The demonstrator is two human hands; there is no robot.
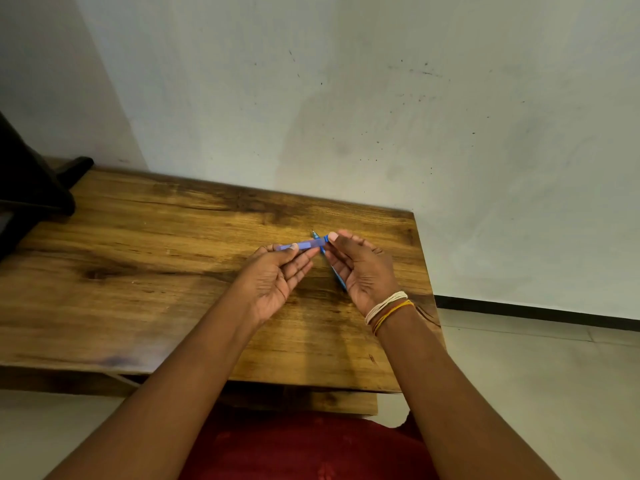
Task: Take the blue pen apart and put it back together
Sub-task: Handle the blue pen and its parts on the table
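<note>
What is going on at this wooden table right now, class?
A person holds two blue pen pieces above the wooden table. The left hand pinches a pale blue barrel piece; the right hand holds the thinner blue piece, tip pointing away. The pieces meet at an angle, not yet joined.
</note>
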